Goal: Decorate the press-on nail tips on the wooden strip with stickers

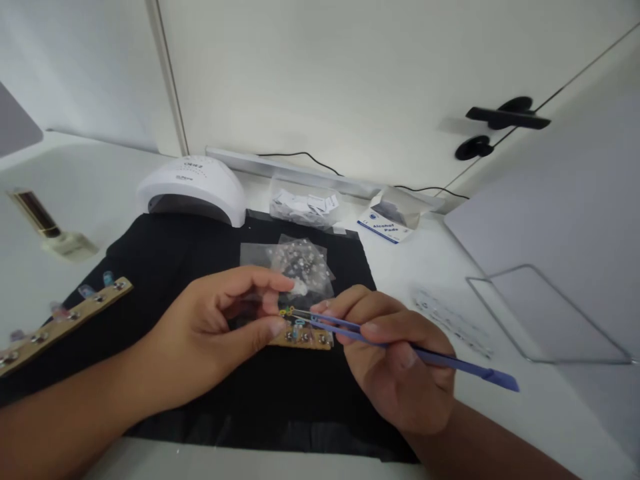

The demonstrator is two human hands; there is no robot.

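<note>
My right hand grips a pair of blue-purple tweezers, tips pointing left. At the tips is a tiny yellow and green piece, too small to make out; whether the tweezers pinch it I cannot tell. My left hand curves around that spot, thumb and fingertips apart. Just below and behind the hands lies a short wooden strip with round metal studs and small coloured nail tips. Behind it, a clear bag of small shiny white pieces rests on the black cloth.
At the left lie a longer strip bearing nail tips and a polish bottle. Along the back stand a white nail lamp, a clear tub of packets and an alcohol pads box. A clear sheet and wire frame are right.
</note>
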